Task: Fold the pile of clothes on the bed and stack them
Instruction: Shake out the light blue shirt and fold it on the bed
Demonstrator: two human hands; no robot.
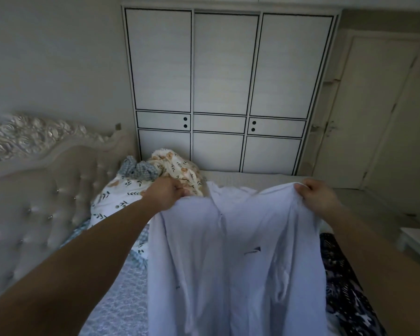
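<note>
Holding a pale shirt (235, 251) up over the bed (114, 299), left hand (166, 194) and right hand (318, 196) grip its shoulders; laying it flat likely comes next.

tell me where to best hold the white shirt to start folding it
Grip the white shirt at its two top corners, coming from above, as the left hand and right hand do now. Pinched there it hangs open and fairly flat, with its length draping down toward the bed.
</note>
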